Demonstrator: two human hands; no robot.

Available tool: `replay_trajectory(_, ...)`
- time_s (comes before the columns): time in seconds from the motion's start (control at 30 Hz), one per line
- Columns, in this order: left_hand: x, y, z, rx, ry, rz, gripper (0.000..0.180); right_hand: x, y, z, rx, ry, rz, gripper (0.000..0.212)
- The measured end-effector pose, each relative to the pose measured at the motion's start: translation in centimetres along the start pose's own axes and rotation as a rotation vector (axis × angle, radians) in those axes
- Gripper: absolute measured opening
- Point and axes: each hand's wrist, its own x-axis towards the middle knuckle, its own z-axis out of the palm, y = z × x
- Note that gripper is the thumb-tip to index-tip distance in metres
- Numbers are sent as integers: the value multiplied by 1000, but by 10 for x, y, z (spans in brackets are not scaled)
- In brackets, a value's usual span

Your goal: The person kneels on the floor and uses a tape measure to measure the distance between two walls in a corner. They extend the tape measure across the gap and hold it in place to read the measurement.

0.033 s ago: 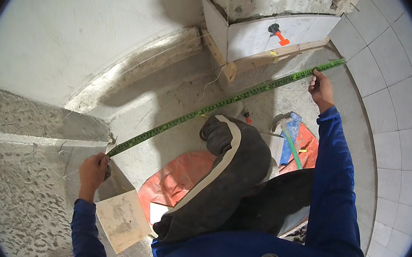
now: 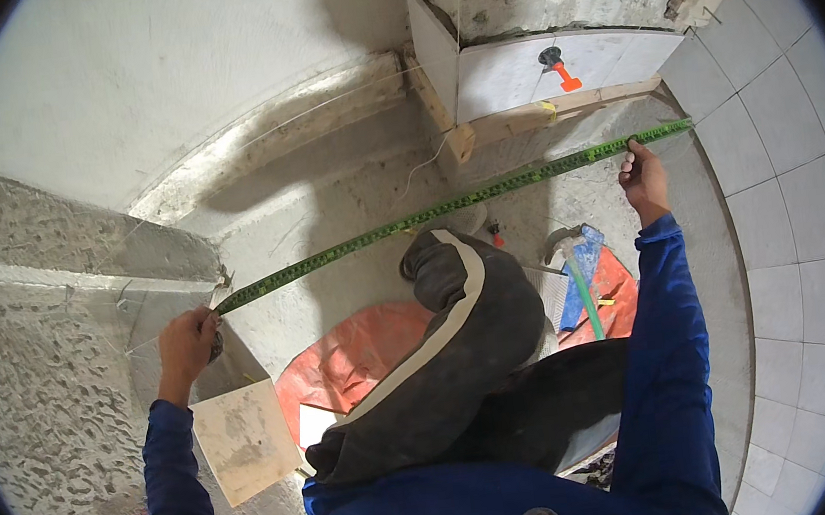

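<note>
A green tape measure [image 2: 409,220] with dark markings stretches between my hands, rising slightly toward the right. Its case sits in my left hand [image 2: 187,343], closed around it and mostly hiding it, beside a rough concrete ledge. Near the tape's far right end, my right hand [image 2: 643,179] pinches the blade between thumb and fingers. The end of the blade reaches the edge of the grey tiled wall [image 2: 785,188]. My bent knee in dark trousers is below the middle of the tape.
White tiles [image 2: 525,80] stand on a wooden batten at the back, with an orange-handled tile clip [image 2: 566,77]. A beige tile [image 2: 245,442] lies below my left hand. Red sheeting [image 2: 354,349] and a green-handled hammer [image 2: 586,298] are on the floor. Thin strings cross the back corner.
</note>
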Motion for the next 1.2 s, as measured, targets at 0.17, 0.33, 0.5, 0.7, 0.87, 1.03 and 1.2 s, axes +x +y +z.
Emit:
replay_trajectory(0.17, -3, -2, 12, -10, 51, 9, 21, -6, 1, -7, -3, -12, -23, 8)
replay_trajectory(0.33, -13, -9, 16, 16, 37, 10, 21, -18, 2, -5, 14, -69, -46, 7)
replay_trajectory(0.5, -22, -11, 21, -28, 27, 1, 22, -28, 6, -5, -28, -63, 1, 7)
replay_trajectory(0.7, -18, -7, 26, -64, 11, -20, 20, -28, 5, -6, -1, -41, 9, 7)
replay_trajectory(0.87, -15, -9, 26, -24, 10, -7, 21, -25, 6, -6, -15, -43, -5, 7)
replay_trajectory(1.03, -12, -13, 26, -28, -19, -6, 21, -22, 9, -6, -9, -37, -10, 7)
replay_trajectory(1.2, -7, -11, 29, -19, 15, -7, 22, -20, 10, -7, -12, -36, -6, 7)
